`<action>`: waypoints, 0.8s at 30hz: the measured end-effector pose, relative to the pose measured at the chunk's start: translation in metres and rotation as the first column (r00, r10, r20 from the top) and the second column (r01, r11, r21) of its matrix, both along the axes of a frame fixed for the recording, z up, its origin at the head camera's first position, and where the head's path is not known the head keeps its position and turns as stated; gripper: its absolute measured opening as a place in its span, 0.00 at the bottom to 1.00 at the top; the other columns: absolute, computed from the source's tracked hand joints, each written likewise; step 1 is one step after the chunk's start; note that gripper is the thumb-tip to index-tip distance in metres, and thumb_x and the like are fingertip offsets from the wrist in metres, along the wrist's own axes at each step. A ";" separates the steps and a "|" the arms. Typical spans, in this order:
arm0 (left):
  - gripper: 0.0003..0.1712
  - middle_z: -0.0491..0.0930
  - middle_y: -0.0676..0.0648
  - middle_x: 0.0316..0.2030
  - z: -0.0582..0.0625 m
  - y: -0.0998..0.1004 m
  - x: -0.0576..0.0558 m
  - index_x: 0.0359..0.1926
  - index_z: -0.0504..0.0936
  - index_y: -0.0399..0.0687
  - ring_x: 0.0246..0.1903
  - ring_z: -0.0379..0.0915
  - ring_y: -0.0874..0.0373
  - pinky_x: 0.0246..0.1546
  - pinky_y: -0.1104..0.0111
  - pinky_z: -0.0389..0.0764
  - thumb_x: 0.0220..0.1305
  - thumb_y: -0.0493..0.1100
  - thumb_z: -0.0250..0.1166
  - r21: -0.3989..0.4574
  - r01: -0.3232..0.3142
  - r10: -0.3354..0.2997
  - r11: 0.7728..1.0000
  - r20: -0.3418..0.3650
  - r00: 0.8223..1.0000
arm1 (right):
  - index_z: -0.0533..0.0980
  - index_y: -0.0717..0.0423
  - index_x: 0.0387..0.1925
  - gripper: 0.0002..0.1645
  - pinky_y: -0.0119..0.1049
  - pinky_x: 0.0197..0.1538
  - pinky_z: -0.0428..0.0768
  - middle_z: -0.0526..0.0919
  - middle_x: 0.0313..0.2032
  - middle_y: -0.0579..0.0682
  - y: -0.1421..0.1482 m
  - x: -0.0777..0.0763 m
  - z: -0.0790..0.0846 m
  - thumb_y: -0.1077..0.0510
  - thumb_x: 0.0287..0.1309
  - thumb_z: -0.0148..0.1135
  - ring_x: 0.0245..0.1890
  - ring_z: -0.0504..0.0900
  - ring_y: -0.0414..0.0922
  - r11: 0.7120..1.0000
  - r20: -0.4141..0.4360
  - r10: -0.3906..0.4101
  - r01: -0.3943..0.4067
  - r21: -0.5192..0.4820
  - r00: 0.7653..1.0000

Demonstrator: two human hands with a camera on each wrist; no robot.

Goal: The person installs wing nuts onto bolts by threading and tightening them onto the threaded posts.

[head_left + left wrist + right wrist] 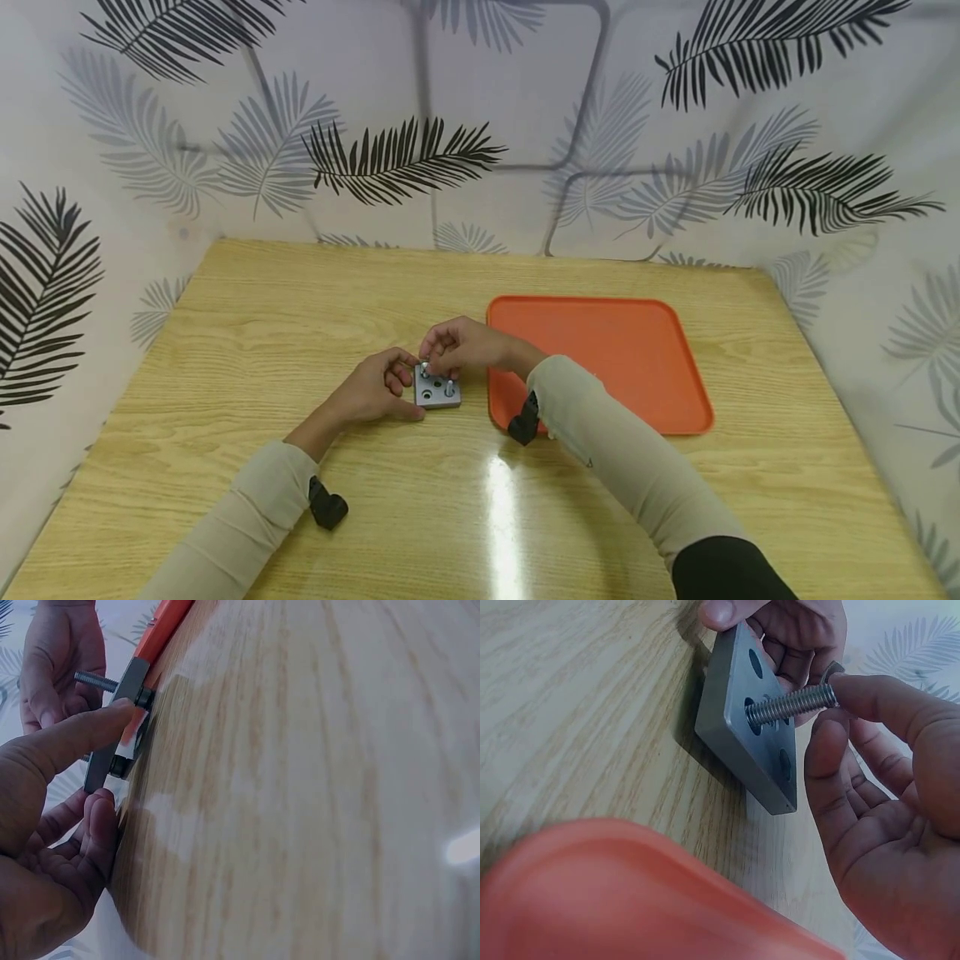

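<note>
Left hand (372, 387) pinches one metal plate (438, 403) by its edge, apparently steadying it on the table (337, 292), while the right hand (468, 344) pinches one small metal piece (832, 670) near two upright bolts (450, 388), heads beneath the plate. One orange tray (600, 342) lies rightward.

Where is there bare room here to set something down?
Free: the yellow wooden table left of the left hand, and right of the orange rectangular tray, whose visible floor is bare too. Crowded: around the grey square metal block with silver threaded bolts, where that hand and the right hand work.
</note>
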State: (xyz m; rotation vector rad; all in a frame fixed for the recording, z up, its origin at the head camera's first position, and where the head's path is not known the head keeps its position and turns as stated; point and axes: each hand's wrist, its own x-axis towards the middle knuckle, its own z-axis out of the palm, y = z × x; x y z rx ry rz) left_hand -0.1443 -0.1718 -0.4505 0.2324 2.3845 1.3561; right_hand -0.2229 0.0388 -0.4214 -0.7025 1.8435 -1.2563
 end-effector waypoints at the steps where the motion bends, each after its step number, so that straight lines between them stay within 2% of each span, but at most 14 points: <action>1: 0.39 0.73 0.45 0.40 0.000 0.000 0.000 0.59 0.73 0.40 0.34 0.68 0.56 0.38 0.69 0.72 0.46 0.39 0.81 0.001 0.002 -0.002 1.000 0.001 1.000 | 0.77 0.64 0.46 0.09 0.32 0.35 0.78 0.82 0.28 0.43 0.000 0.000 0.000 0.67 0.64 0.60 0.30 0.77 0.40 1.000 -0.002 -0.003 0.003 0.001 1.000; 12: 0.39 0.73 0.45 0.40 -0.001 -0.001 -0.001 0.59 0.73 0.39 0.34 0.68 0.56 0.36 0.70 0.73 0.47 0.39 0.81 0.033 0.011 -0.011 0.999 -0.001 1.000 | 0.77 0.62 0.40 0.03 0.31 0.34 0.77 0.80 0.27 0.44 -0.001 0.003 0.002 0.66 0.66 0.60 0.27 0.76 0.39 0.998 -0.016 -0.050 0.051 0.025 0.999; 18: 0.38 0.73 0.45 0.39 -0.001 0.000 -0.001 0.58 0.73 0.39 0.33 0.68 0.56 0.36 0.71 0.73 0.47 0.39 0.81 0.024 0.003 -0.003 1.000 -0.002 1.000 | 0.78 0.63 0.40 0.08 0.30 0.32 0.77 0.79 0.28 0.47 0.001 0.003 0.005 0.62 0.71 0.54 0.26 0.76 0.39 0.996 -0.025 -0.080 0.081 0.023 0.996; 24: 0.37 0.73 0.46 0.39 -0.001 0.001 0.000 0.58 0.73 0.40 0.33 0.68 0.57 0.36 0.70 0.73 0.47 0.39 0.81 0.020 -0.003 0.003 1.000 -0.002 1.000 | 0.79 0.62 0.40 0.09 0.30 0.31 0.77 0.81 0.31 0.47 0.004 0.001 0.003 0.61 0.72 0.53 0.26 0.76 0.39 0.997 -0.028 -0.071 0.072 0.032 0.997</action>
